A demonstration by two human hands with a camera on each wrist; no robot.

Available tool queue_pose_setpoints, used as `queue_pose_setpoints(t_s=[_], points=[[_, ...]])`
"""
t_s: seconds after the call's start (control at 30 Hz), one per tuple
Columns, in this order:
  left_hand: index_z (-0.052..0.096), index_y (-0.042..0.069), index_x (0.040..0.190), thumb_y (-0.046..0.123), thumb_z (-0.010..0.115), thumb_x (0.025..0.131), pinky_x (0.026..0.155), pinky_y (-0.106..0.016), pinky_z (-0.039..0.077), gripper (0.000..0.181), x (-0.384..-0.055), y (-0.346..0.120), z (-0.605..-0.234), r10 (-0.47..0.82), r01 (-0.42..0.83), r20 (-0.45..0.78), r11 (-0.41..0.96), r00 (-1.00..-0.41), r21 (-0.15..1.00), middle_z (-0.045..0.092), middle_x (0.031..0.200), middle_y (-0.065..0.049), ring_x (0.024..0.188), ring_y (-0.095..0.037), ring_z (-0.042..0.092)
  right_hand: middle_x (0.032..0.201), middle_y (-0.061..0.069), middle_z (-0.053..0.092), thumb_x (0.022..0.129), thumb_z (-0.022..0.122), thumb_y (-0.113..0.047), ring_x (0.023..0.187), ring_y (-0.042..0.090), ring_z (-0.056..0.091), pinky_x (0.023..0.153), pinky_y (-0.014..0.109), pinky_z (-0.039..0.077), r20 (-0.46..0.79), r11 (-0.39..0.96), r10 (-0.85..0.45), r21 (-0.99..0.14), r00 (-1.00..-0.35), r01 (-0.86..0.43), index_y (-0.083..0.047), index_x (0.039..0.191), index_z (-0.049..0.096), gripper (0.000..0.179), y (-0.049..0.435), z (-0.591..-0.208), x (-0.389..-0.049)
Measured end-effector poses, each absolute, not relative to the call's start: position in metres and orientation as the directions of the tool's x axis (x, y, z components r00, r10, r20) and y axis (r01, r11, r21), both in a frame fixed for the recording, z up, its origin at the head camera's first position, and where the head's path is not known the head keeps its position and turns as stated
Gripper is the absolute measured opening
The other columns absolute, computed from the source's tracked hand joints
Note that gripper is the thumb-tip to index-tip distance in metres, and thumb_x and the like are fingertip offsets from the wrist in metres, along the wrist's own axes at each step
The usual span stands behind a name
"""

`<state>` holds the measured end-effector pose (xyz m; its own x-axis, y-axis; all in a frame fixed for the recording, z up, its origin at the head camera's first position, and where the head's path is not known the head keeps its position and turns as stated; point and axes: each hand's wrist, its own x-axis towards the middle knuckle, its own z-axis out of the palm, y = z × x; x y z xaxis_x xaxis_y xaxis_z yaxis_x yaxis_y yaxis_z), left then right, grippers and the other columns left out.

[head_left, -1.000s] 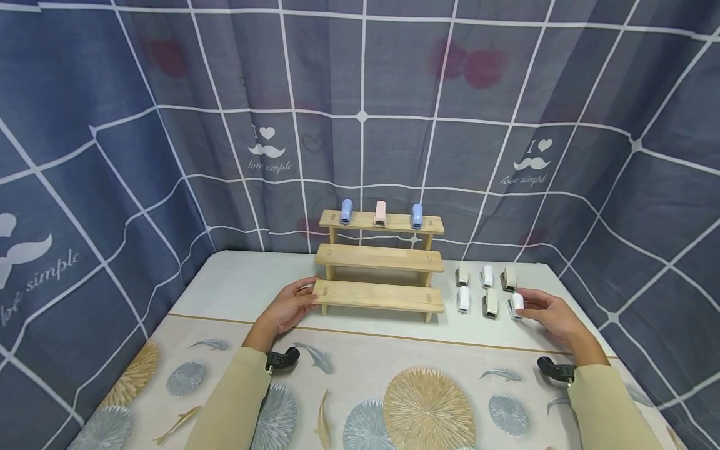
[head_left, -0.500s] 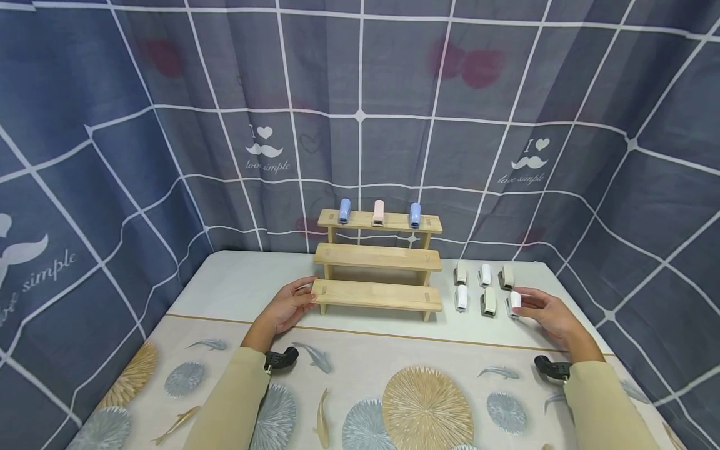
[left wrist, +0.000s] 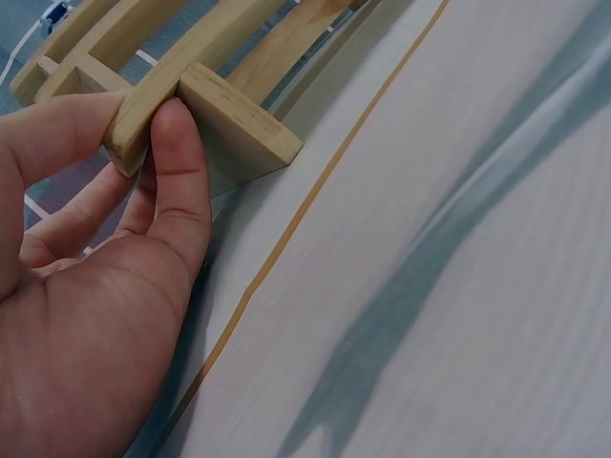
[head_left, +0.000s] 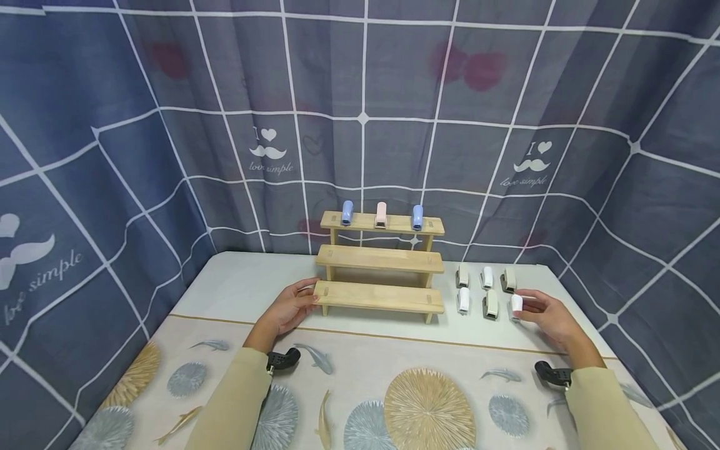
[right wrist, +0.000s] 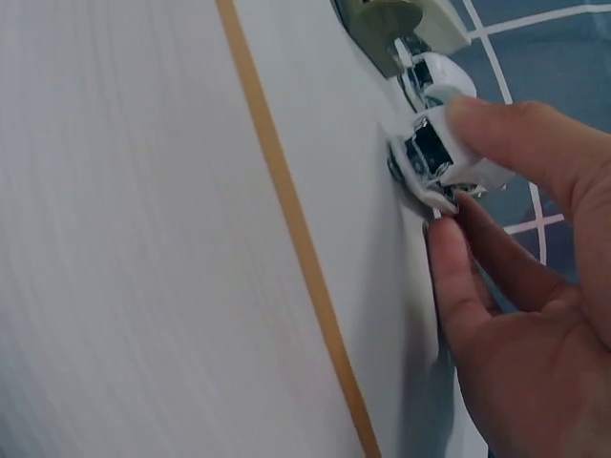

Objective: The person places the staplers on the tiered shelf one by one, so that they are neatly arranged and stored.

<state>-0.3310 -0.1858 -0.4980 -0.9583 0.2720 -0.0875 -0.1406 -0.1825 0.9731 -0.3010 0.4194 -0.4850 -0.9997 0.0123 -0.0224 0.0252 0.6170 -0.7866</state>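
Note:
My left hand point(head_left: 289, 307) pinches the left end of the lowest board of a three-step wooden shelf point(head_left: 378, 295). In the left wrist view, thumb and fingers close on the board's corner point(left wrist: 134, 134), beside the end leg. My right hand point(head_left: 547, 317) pinches a small white stapler point(head_left: 515, 307) at the front right of a group of staplers. Seen from the right wrist, this white stapler point(right wrist: 444, 148) sits between the thumb and fingers, close over the white tabletop, its metal front facing the camera. Part of its right side is hidden by the fingers.
Left of the held stapler stand a cream stapler point(head_left: 490, 304) and a white stapler point(head_left: 463, 300), with several more behind. The top step carries a blue stapler point(head_left: 347, 213), a pink one point(head_left: 380, 214) and another blue one point(head_left: 417, 217). A patterned cloth point(head_left: 315, 400) covers the front; a curtain point(head_left: 405, 150) hangs behind.
The white stapler in my right hand has turned slightly and stands straighter, facing forward. My left hand keeps its hold on the shelf board. The head view has shifted slightly.

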Motion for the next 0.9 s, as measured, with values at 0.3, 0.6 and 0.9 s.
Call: queue_pose_setpoints(t_s=[0.3, 0.6, 0.9], points=[[0.03, -0.004, 0.157, -0.01, 0.055, 0.097, 0.083, -0.023, 0.058, 0.066, -0.329, -0.183, -0.498, 0.274, -0.139, -0.087, -0.177, -0.958, 0.974, 0.061, 0.111, 0.0, 0.096, -0.01, 0.065, 0.145, 0.035, 0.05, 0.085, 0.083, -0.014, 0.117, 0.03, 0.066, 0.078, 0.012, 0.054, 0.036, 0.608, 0.002, -0.794, -0.999, -0.027, 0.002, 0.147, 0.048, 0.073, 0.413, -0.485, -0.295], [0.031, -0.004, 0.157, -0.009, 0.055, 0.097, 0.083, -0.024, 0.058, 0.065, -0.331, -0.182, -0.499, 0.261, -0.147, -0.1, -0.169, -0.96, 0.975, 0.062, 0.11, -0.001, 0.095, -0.01, 0.065, 0.149, 0.032, 0.044, 0.086, 0.083, -0.017, 0.095, -0.013, 0.059, 0.077, 0.021, 0.061, 0.06, 0.514, 0.012, -0.857, -0.998, -0.045, 0.001, 0.149, 0.046, 0.075, 0.403, -0.485, -0.283], [0.031, -0.004, 0.157, -0.009, 0.055, 0.097, 0.082, -0.023, 0.059, 0.065, -0.333, -0.185, -0.499, 0.261, -0.146, -0.097, -0.178, -0.961, 0.973, 0.063, 0.112, -0.001, 0.096, -0.011, 0.067, 0.142, 0.019, 0.051, 0.085, 0.085, -0.021, 0.096, -0.013, 0.062, 0.076, 0.016, 0.058, 0.112, 0.493, 0.04, -0.867, -0.993, -0.078, -0.004, 0.15, 0.048, 0.077, 0.391, -0.479, -0.273]])
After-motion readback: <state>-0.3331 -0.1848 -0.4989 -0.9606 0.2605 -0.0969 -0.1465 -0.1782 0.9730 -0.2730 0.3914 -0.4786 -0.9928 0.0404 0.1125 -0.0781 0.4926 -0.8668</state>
